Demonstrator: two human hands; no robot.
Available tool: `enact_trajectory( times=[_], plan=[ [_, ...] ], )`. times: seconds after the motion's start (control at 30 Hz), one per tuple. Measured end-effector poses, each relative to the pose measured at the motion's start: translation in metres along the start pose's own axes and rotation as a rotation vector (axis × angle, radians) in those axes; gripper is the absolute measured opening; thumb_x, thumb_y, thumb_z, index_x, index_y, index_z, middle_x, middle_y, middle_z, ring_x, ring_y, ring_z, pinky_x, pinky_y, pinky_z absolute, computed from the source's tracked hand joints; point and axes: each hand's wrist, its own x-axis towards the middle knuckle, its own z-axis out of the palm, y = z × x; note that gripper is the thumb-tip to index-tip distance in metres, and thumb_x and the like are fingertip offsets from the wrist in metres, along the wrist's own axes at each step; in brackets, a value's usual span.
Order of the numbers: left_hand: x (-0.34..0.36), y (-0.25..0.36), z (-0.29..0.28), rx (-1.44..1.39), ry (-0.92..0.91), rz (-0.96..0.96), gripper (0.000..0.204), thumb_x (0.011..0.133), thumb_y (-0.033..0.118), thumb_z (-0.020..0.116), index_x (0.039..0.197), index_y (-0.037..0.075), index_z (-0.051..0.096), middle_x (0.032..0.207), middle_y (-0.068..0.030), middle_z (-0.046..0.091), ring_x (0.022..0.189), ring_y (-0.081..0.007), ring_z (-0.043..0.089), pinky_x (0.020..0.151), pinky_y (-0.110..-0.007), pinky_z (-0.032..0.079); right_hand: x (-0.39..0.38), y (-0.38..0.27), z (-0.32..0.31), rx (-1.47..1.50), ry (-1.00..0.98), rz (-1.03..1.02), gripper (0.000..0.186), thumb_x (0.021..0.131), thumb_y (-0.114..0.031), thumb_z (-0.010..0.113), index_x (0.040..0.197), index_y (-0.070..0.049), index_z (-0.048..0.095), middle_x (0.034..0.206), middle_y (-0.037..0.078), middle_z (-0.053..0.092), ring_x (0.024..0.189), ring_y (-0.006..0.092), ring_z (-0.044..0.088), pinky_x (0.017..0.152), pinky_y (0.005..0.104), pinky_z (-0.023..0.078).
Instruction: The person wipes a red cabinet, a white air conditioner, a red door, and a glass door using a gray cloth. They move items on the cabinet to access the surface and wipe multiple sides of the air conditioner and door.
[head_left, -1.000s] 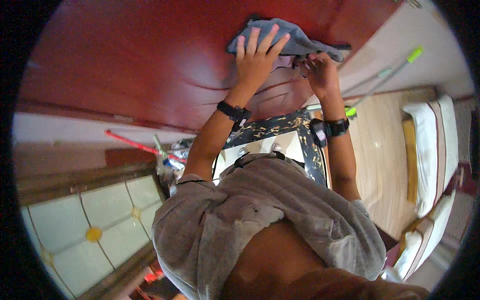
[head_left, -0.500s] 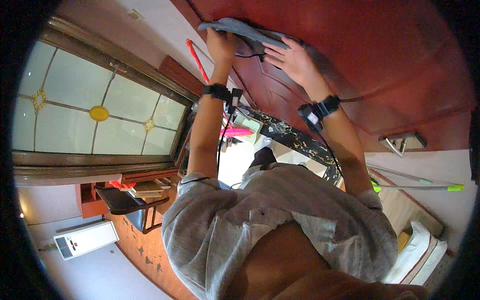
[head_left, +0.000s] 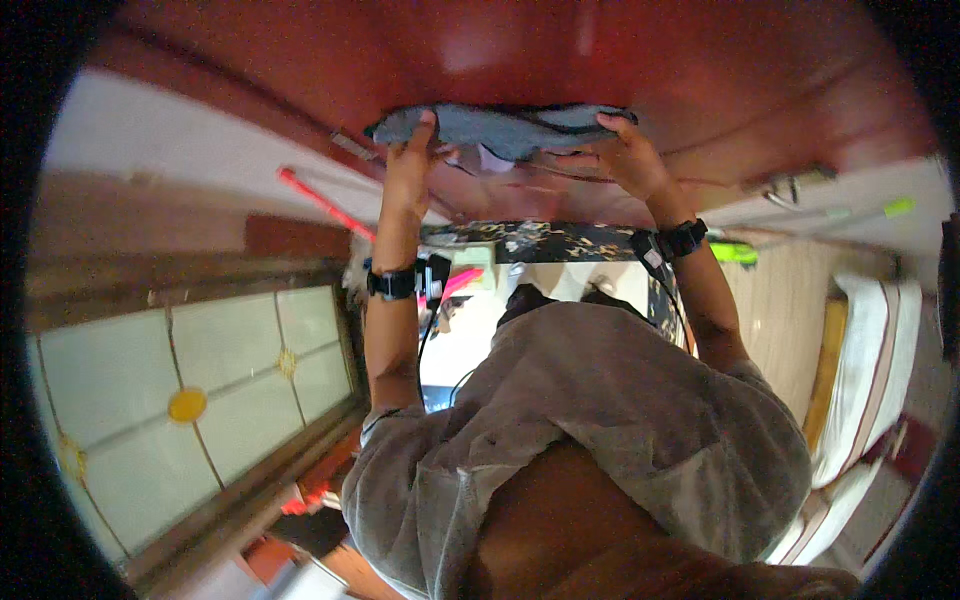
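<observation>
A grey-blue cloth (head_left: 485, 127) stretches sideways between my hands, bunched along its length, against or just in front of a dark red door panel (head_left: 520, 50). At its left end my left hand (head_left: 407, 172) is closed on it, thumb over the top. My right hand (head_left: 637, 168) grips the right end the same way, thumb on the cloth's edge. The fingers beneath the cloth are partly hidden. Both wrists wear black bands with small devices and cables.
On the right side of the door is a metal handle (head_left: 800, 187). A red stick (head_left: 325, 203) leans at the left, above a glass-paned frame (head_left: 110, 370). Green-tipped poles (head_left: 898, 207) and white striped bundles (head_left: 875, 370) are at the right. Below lies a dark patterned threshold (head_left: 550, 240).
My right hand, earlier spread with its fingers by the cloth, has closed on it. The slanted cloth is now level between both hands. My view has turned to face the door more squarely.
</observation>
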Motion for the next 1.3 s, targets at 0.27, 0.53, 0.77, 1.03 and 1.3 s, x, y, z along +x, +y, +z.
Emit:
enact_trajectory(
  times=[0.27, 0.53, 0.77, 1.03, 1.3],
  plan=[
    [0.021, -0.080, 0.133, 0.214, -0.818, -0.114, 0.070, 0.090, 0.057, 0.056, 0.130, 0.000, 0.053, 0.128, -0.0129, 0.058, 0.109, -0.0226, 0.060, 0.091, -0.033, 0.049, -0.109, 0.008, -0.123, 0.626, 0.444, -0.296, 0.042, 0.089, -0.033, 0.055, 0.120, -0.003, 0.056, 0.118, 0.015, 0.061, 0.109, 0.0368, 0.057, 0.100, 0.0535, 0.042],
    [0.001, -0.159, 0.293, 0.216, -1.076, -0.079, 0.068, 0.093, 0.054, 0.053, 0.133, -0.001, 0.049, 0.131, -0.0173, 0.055, 0.116, -0.0312, 0.057, 0.101, -0.040, 0.041, -0.150, 0.032, -0.200, 0.448, 1.088, -0.634, 0.030, 0.096, -0.027, 0.053, 0.120, -0.008, 0.054, 0.117, 0.010, 0.058, 0.104, 0.0273, 0.057, 0.093, 0.0448, 0.045],
    [-0.018, -0.168, 0.276, 0.356, -0.744, 0.172, 0.051, 0.097, 0.044, 0.050, 0.117, -0.002, 0.059, 0.112, -0.0126, 0.065, 0.107, -0.0275, 0.061, 0.091, -0.038, 0.047, -0.182, 0.042, -0.258, 0.003, 0.840, -0.361, 0.031, 0.093, -0.021, 0.055, 0.119, -0.004, 0.052, 0.122, 0.011, 0.057, 0.115, 0.0297, 0.053, 0.100, 0.0452, 0.042],
    [-0.008, -0.110, 0.078, 0.675, 0.006, 0.162, 0.055, 0.097, 0.051, 0.047, 0.104, 0.001, 0.066, 0.097, -0.0146, 0.069, 0.097, -0.0260, 0.062, 0.085, -0.037, 0.047, -0.094, 0.031, -0.119, 0.289, 0.410, 0.140, 0.056, 0.092, -0.037, 0.062, 0.131, 0.000, 0.047, 0.128, 0.015, 0.056, 0.120, 0.0278, 0.053, 0.092, 0.0445, 0.049],
    [0.035, -0.029, -0.106, 0.200, 0.210, 0.451, 0.039, 0.095, 0.034, 0.057, 0.100, -0.004, 0.065, 0.095, -0.0096, 0.065, 0.086, -0.0205, 0.062, 0.079, -0.035, 0.053, 0.045, 0.080, 0.044, -0.776, -0.261, -0.109, 0.047, 0.091, -0.020, 0.051, 0.136, -0.007, 0.045, 0.143, 0.004, 0.048, 0.128, 0.0233, 0.046, 0.112, 0.0390, 0.029]
  ],
)
